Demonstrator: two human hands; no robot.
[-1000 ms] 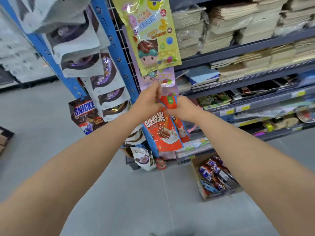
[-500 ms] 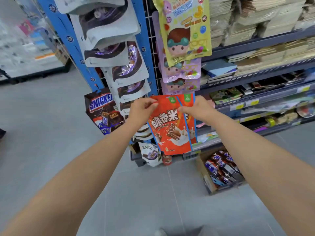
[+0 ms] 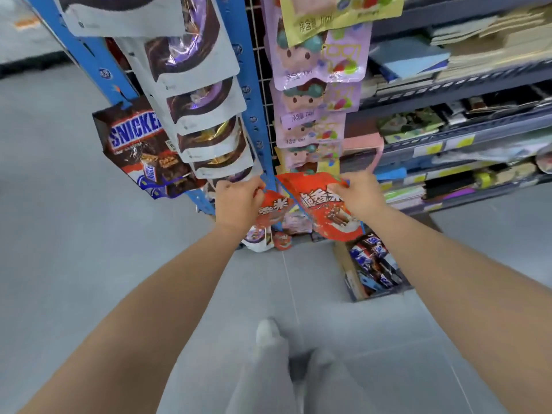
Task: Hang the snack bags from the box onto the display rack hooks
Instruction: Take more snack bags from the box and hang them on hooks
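1. Red snack bag (image 3: 324, 209) with white characters on its face lies tilted just below the purple pouches (image 3: 313, 94). Its top right corner is inside the grip of the right hand (image 3: 362, 193), and the rest of the bag spreads down and to the left of that hand.
2. Right hand: the fingers are curled over the bag's upper edge and closed on it. The thumb is hidden.
3. Second red bag (image 3: 273, 208), with the same print, sits just left of the first. Whether the two touch or overlap cannot be told. Its left part is covered by the left hand (image 3: 238, 201).
4. Left hand: the grip is closed, bent fingers pinching the second bag near its upper left edge. The bag shows to the right of and below the knuckles.
5. Both bags are held low in front of the blue upright (image 3: 254, 109) and wire grid (image 3: 263, 64). Whether either bag sits on a hook cannot be told.
6. The purple pouches hang in a column on the grid above the first bag. White-and-brown chocolate bags (image 3: 194, 94) hang in a column left of the upright, with a Snickers bag (image 3: 140, 147) further left.
7. Cardboard box (image 3: 348, 273) holding wrapped bars stands on the grey floor (image 3: 89, 264) beneath the right forearm.
8. Shelves (image 3: 448, 88) of stacked paper goods run to the right. Light trousers (image 3: 268, 377) and a shoe (image 3: 266, 331) show at the bottom edge.
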